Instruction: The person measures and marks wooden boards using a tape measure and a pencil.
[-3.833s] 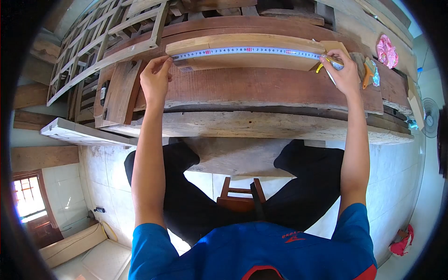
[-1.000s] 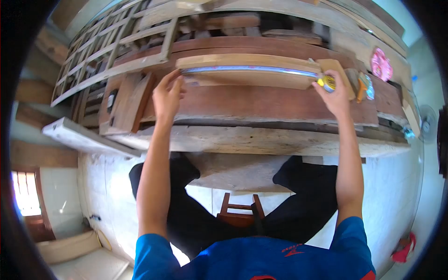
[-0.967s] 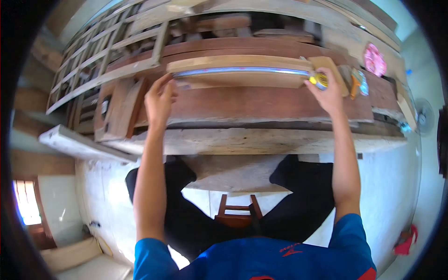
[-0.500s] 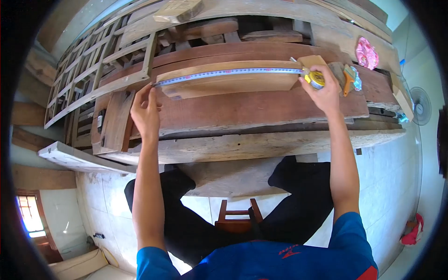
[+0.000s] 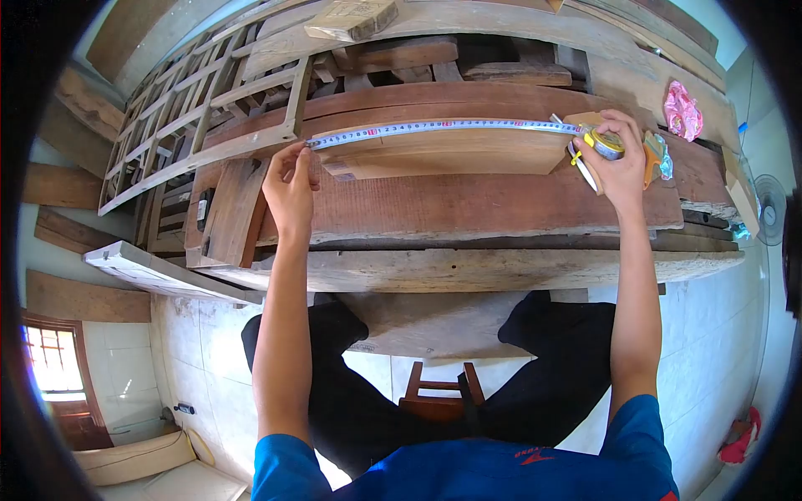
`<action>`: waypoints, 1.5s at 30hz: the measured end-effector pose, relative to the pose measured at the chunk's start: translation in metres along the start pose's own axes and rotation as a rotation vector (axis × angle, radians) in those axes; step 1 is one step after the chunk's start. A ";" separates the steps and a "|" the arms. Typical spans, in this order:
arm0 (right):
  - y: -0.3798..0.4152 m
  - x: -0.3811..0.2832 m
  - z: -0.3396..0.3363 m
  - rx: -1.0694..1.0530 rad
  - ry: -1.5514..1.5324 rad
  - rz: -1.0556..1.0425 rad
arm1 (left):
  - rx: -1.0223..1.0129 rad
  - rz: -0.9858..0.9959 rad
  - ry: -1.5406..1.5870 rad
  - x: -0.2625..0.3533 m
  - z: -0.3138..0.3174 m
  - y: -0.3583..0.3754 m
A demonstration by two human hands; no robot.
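A yellow tape measure (image 5: pixel 608 147) is in my right hand (image 5: pixel 620 165), whose fingers wrap round its case. Its pale blade (image 5: pixel 451 125) runs out leftward along the far side of a light wooden board (image 5: pixel 451 154). At the board's left end, my left hand (image 5: pixel 291 188) pinches the blade's tip between thumb and fingers. A slim white object (image 5: pixel 586 169) with a dark edge shows beside my right hand; I cannot make out its kind. Close by on the right lies an orange-handled tool (image 5: pixel 650 171), partly hidden by my hand.
The light board lies on a thick reddish plank (image 5: pixel 468 204). A slatted wooden frame (image 5: pixel 209 125) leans over the left side. A wood block (image 5: pixel 351 18) sits at the back, and pink crumpled material (image 5: pixel 682 110) at the right. A small stool (image 5: pixel 439 392) stands below.
The whole scene has shifted right in view. My right hand has turned the tape case a little, and the slim white object now shows beside it. My left hand still pinches the blade's tip.
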State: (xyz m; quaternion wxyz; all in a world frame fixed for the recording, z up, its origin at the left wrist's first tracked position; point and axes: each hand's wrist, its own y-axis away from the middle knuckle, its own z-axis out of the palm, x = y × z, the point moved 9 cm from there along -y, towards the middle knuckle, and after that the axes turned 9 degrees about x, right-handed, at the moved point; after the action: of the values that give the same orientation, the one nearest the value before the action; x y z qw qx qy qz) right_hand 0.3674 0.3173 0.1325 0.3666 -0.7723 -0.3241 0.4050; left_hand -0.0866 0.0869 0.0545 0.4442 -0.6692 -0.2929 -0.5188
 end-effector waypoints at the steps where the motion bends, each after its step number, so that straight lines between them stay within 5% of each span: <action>1: 0.000 0.002 0.000 -0.003 -0.017 0.004 | 0.001 0.007 0.006 0.002 0.001 0.000; 14: -0.007 0.013 0.005 0.068 -0.113 0.023 | -0.085 0.047 -0.093 -0.002 0.007 -0.010; 17: -0.003 0.025 0.011 0.041 -0.195 0.278 | -0.070 0.061 -0.121 0.000 0.009 -0.009; 45: 0.002 0.024 0.014 -0.046 0.007 0.188 | -0.116 0.067 -0.092 -0.004 0.006 -0.011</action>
State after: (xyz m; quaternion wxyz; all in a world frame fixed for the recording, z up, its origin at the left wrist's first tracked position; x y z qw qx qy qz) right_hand 0.3664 0.3400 0.1160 0.3102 -0.8090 -0.2581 0.4273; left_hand -0.0949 0.0975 0.0531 0.4078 -0.7264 -0.2598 -0.4884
